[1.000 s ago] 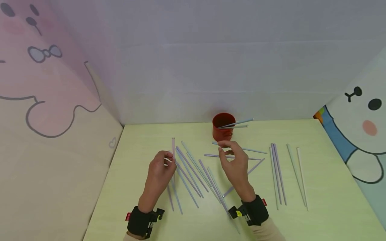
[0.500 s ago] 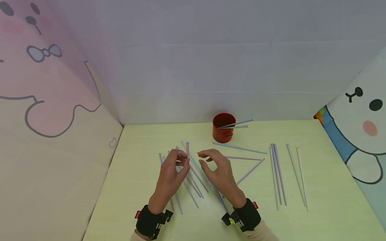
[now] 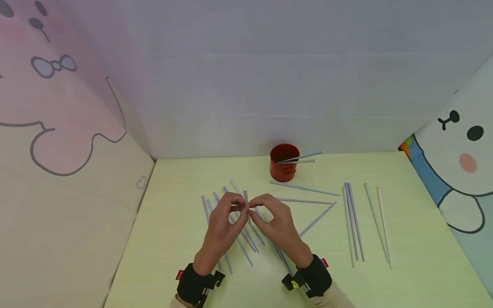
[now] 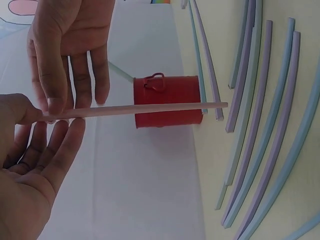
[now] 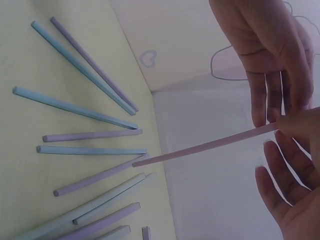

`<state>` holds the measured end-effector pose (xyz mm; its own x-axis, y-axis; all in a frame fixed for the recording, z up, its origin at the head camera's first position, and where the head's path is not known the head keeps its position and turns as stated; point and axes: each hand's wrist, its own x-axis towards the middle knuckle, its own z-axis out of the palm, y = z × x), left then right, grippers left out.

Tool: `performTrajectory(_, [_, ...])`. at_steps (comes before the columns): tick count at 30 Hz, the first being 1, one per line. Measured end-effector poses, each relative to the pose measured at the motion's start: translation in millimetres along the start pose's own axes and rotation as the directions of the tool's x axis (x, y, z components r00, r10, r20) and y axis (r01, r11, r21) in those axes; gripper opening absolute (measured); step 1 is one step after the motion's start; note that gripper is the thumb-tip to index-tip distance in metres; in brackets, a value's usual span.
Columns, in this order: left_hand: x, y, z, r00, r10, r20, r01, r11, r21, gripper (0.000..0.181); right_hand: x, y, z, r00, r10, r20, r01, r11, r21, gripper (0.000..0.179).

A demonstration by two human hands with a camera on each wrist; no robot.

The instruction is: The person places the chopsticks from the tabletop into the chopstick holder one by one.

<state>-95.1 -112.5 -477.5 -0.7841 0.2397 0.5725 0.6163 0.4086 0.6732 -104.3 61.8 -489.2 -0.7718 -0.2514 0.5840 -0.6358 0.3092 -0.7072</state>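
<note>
A thin pink stick [image 3: 245, 196] stands roughly upright over the middle of the table, pinched by the fingertips of my left hand [image 3: 221, 226]. My right hand [image 3: 283, 222] has thumb and index finger at the same stick, meeting the left fingertips. Both wrist views show the stick's lower length [image 4: 170, 108] hanging free below the fingers, its end off the table. Under and beside my hands lie several loose purple, blue and green sticks, such as a purple stick [image 5: 95, 137] and a blue stick [image 5: 90, 150]. Behind the hands stands a red cup [image 3: 282, 169].
Two sticks, one a light blue stick [image 3: 308, 155], lean out of the cup to the right. Right of the hands lie a blue stick [image 3: 304, 188], a purple stick [image 3: 317, 219], and several spread sticks, including a white stick [image 3: 384, 226]. Fabric walls [image 3: 250, 85] enclose the table.
My left hand has carried the pink stick rightward. My right hand has come left from in front of the cup, and its fingertips have closed on the stick.
</note>
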Motion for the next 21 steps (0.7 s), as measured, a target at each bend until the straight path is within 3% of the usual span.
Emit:
performTrajectory(9, [2.5, 0.5, 1.9, 0.998, 0.06, -0.012, -0.06, 0.998, -0.025, 0.029, 0.3, 1, 1, 1.0, 0.023, -0.006, -0.023, 1.0, 0.009, 0.023])
performTrajectory(12, [0.7, 0.7, 1.5, 0.998, 0.061, -0.023, -0.061, 0.998, -0.012, 0.028, 5.0, -11, -4, 1.0, 0.021, -0.019, -0.02, 1.0, 0.024, 0.023])
performTrajectory(16, [-4.0, -2.5, -1.0, 0.999, 0.036, -0.035, -0.035, 0.999, 0.024, 0.024, 12.0, -25, -12, 0.998, 0.03, -0.053, -0.029, 0.999, 0.033, 0.026])
performTrajectory(21, [-16.5, -13.3, -5.9, 0.998, -0.042, -0.038, 0.045, 0.997, 0.063, 0.02, 14.3, -21, -21, 0.994, 0.039, -0.097, -0.04, 0.999, -0.007, 0.025])
